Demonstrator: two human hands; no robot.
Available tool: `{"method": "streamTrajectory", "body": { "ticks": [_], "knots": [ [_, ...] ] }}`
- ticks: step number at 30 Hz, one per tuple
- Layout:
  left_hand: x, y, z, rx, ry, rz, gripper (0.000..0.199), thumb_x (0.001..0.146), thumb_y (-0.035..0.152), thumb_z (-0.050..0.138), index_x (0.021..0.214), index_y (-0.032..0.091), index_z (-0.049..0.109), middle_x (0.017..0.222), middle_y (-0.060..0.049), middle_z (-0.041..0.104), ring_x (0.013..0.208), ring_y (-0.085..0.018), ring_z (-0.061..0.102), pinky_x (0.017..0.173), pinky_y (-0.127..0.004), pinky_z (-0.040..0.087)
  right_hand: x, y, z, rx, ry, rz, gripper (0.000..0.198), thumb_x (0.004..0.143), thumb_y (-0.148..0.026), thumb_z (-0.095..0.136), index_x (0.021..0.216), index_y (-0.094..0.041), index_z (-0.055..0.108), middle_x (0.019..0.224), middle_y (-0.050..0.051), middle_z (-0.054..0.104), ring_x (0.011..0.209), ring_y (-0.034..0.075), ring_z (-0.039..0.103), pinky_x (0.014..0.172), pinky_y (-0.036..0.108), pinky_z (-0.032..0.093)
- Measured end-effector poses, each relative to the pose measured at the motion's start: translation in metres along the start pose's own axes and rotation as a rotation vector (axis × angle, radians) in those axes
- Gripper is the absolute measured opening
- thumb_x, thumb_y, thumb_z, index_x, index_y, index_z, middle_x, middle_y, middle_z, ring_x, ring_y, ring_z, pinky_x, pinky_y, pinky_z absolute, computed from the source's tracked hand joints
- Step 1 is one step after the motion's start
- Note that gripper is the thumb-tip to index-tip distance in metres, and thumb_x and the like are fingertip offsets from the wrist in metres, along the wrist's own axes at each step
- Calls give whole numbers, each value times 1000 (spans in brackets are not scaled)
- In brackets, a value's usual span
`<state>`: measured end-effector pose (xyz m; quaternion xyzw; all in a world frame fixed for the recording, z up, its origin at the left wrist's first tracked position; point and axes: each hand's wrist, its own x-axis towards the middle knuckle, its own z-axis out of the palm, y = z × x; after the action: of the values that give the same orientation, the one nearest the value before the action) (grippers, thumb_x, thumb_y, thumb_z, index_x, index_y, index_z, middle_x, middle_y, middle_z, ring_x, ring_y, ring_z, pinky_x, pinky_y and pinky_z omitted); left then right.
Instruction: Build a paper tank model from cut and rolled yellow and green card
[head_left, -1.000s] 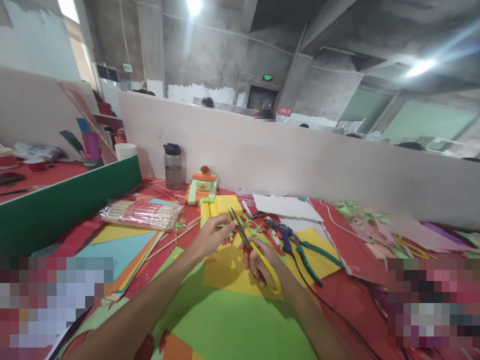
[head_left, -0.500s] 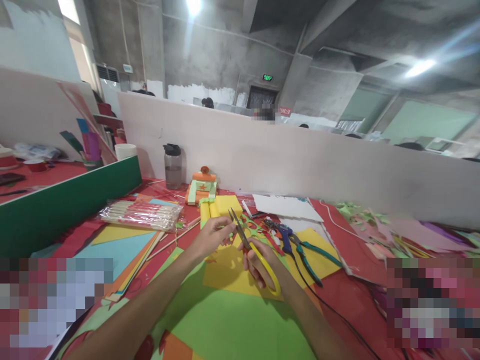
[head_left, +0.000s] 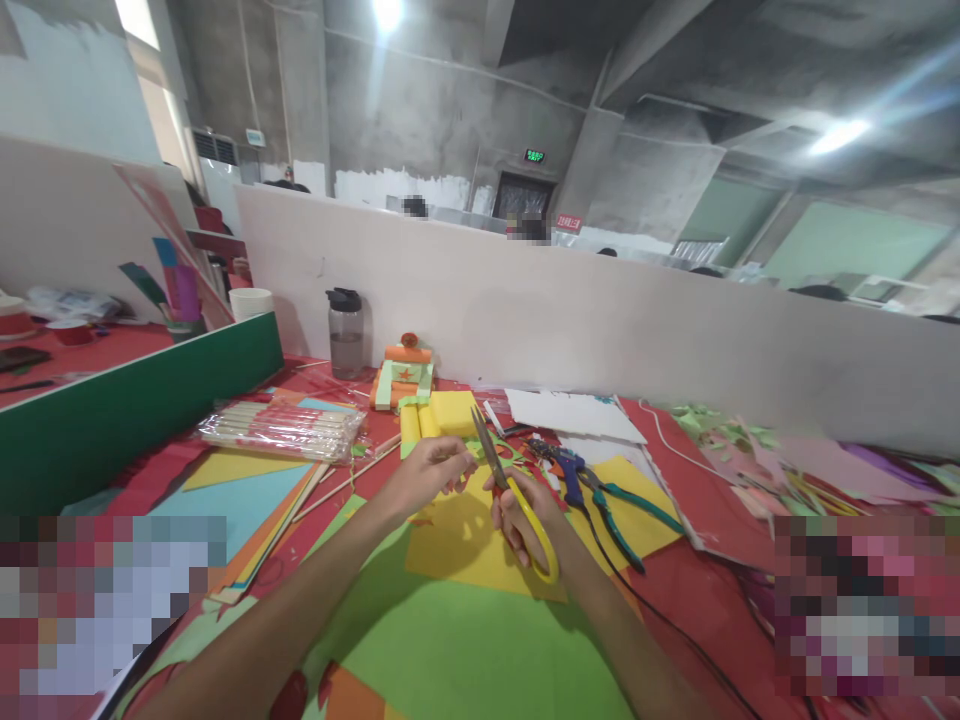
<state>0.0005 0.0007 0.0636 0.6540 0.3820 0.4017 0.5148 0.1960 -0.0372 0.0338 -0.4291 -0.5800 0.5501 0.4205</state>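
Right hand grips the scissors; point them away from the left hand, whose hold I can't tell.

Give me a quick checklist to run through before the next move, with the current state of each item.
1. Scissors held by the handles: ok, in the right hand.
2. Left hand off the blades: ok, but the gap looks narrow.
3. Small piece in the left hand's fingertips: cannot tell, too small to make out.
4. Water bottle upright: ok, it stands by the white partition.
5. Glue gun and pliers well apart: not ok, they lie close together to the right.
6. Table free of scraps: not ok, green and pink paper scraps lie at the far right.
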Motion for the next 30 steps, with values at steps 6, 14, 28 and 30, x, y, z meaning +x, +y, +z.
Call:
{"method": "streamTrajectory", "body": {
  "ticks": [6, 14, 28, 30],
  "knots": [
    [-1, -6, 3, 130, -147, -25, 32, 82, 49, 61, 77, 17, 65, 67, 0, 59, 62, -14, 56, 55, -23, 39, -1, -14, -2, -62, 176, -54, 43, 79, -44, 73, 111, -23, 55, 69, -5, 60, 36, 4, 40, 33, 16, 34],
    [-3, -8, 6, 205, -272, -56, 36, 81, 53, 63, 80, 17, 65, 62, 2, 57, 57, -12, 50, 51, -21, 34, 1, -10, -5, -108, 192, -73, 42, 75, -38, 77, 108, -24, 57, 83, -2, 63, 42, 5, 43, 37, 19, 35],
    [-1, -7, -1, 124, -230, -12, 36, 89, 52, 54, 92, 17, 62, 91, -3, 65, 66, -12, 59, 58, -23, 43, 2, -11, -4, -95, 192, -80, 42, 76, -40, 75, 109, -24, 56, 79, -3, 62, 41, 5, 40, 36, 18, 32],
    [-2, -6, 1, 133, -254, -7, 36, 87, 53, 58, 93, 17, 62, 88, -2, 64, 67, -13, 59, 57, -23, 42, 3, -9, -5, -100, 183, -86, 41, 75, -36, 77, 109, -23, 57, 82, -2, 63, 43, 5, 41, 37, 18, 33]
  ]
}}
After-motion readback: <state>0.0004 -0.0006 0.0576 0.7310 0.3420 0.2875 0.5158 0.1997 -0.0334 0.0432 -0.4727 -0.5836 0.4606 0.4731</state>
